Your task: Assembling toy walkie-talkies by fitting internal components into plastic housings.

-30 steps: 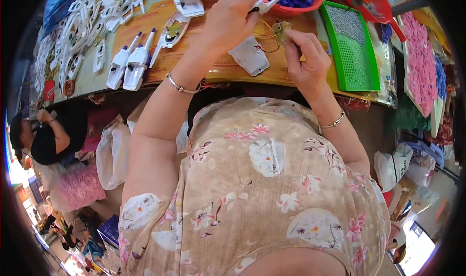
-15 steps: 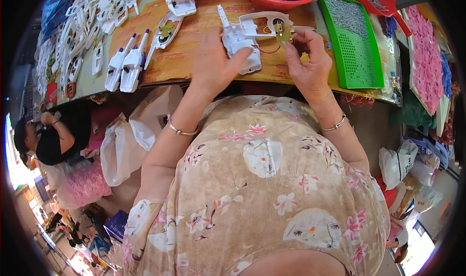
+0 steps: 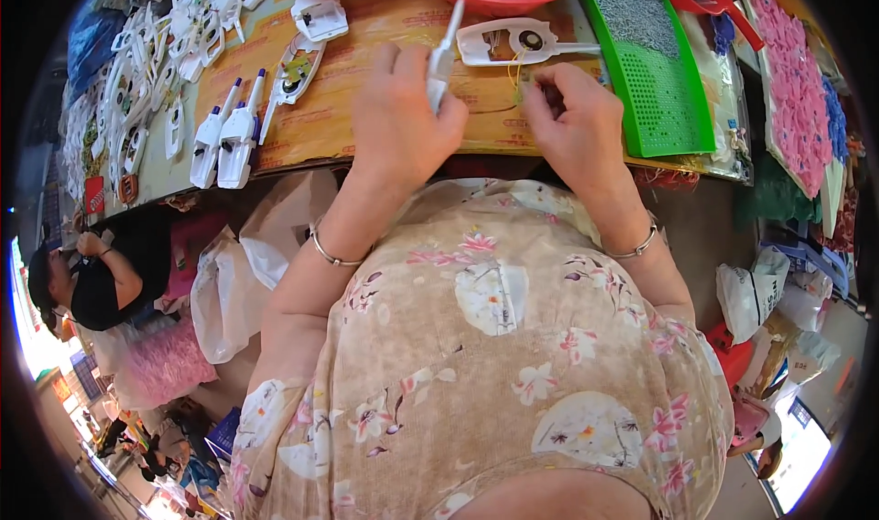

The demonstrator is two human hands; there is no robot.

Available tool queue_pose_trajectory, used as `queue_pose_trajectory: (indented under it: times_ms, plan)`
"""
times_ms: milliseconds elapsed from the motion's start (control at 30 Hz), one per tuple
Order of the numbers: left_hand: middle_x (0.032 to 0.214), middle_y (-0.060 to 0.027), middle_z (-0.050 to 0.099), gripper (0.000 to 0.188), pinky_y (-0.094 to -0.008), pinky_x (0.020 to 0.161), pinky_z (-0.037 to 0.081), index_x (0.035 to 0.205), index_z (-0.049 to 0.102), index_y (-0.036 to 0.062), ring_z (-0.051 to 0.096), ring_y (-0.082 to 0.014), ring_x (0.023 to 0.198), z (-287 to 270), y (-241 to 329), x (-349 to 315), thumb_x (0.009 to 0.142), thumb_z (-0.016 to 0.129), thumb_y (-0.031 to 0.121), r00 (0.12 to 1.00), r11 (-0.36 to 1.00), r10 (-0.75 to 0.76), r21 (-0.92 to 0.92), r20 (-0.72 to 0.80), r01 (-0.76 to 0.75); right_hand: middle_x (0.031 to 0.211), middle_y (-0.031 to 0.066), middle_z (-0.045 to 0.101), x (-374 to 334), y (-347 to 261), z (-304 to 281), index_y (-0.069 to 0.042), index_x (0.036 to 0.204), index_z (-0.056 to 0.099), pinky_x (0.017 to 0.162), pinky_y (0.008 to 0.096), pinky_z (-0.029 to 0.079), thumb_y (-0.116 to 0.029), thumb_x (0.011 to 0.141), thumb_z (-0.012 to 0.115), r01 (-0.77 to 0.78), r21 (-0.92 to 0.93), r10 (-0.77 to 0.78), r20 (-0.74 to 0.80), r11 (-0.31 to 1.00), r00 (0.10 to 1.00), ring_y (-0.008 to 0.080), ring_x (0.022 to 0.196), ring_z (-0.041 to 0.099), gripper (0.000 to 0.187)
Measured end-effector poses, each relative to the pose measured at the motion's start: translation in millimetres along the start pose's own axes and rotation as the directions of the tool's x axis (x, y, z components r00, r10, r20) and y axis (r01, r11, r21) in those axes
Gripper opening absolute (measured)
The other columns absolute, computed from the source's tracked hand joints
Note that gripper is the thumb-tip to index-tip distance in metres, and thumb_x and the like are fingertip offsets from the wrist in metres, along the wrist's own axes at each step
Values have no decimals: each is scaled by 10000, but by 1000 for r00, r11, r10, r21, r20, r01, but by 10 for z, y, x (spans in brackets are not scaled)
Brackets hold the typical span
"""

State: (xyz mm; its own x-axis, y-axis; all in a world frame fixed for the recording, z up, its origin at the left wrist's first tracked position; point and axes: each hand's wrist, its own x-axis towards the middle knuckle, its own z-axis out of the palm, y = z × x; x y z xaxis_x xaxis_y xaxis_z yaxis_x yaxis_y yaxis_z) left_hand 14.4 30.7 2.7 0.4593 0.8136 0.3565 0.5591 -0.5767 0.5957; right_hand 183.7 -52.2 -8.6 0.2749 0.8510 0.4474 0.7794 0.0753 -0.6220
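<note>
My left hand (image 3: 403, 108) is closed around a white plastic housing half (image 3: 441, 67), which is turned on edge with its narrow stem pointing up and away. My right hand (image 3: 579, 113) is pinched at the edge of a small greenish circuit board (image 3: 525, 88), mostly hidden by the fingers and blurred. Thin yellow wires run from it to a second white housing half (image 3: 505, 44). This one lies open side up beyond my hands, a round dark speaker-like part inside and its stem reaching toward the green tray. A thin dark wire also crosses the table between my hands.
Two white housings with purple tips (image 3: 240, 140) lie left, beside an opened one with a board (image 3: 295, 73). Farther left is a pile of white housings (image 3: 137, 81). A red basin (image 3: 494, 5) of purple pieces stands behind; a green tray (image 3: 673, 126) of small metal parts is right.
The left-hand housing has been lifted and turned on edge. The other half now lies flat beyond my hands, stem to the right. My right hand has drawn the board slightly nearer.
</note>
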Motion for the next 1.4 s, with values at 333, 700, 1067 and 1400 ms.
queue_pose_trajectory:
  times_ms: [333,700,1067,1400]
  plan:
    - [836,-70,613,296,-247,621,473,968,570,-55,574,-102,721,-112,38,-67,706,602,79,889,521,-319,-723,328,453,774,69,585,303,-73,-143,-1,961,611,571,234,433,-1,820,606,205,171,-193,-83,964,978,143,623,541,141]
    - [839,-62,617,245,-235,638,477,955,578,-28,578,-104,730,-262,6,-93,723,595,50,890,403,-415,-840,188,365,789,125,615,568,-266,-66,-4,928,619,570,273,458,-32,818,610,354,47,-353,-37,934,935,214,636,588,113]
    - [763,-136,607,280,-316,601,451,874,588,-55,570,-187,669,60,-250,184,688,605,155,993,966,58,-244,-98,-81,872,152,605,69,-32,149,-5,943,598,582,332,468,8,777,612,118,-119,-125,-53,986,991,292,691,585,167]
    - [842,-96,647,292,-265,587,485,983,600,-56,602,-130,656,106,-159,144,723,576,76,860,397,-202,-763,470,510,936,12,602,157,92,168,1,1067,589,704,200,464,39,840,582,30,453,24,-113,891,993,61,816,558,230]
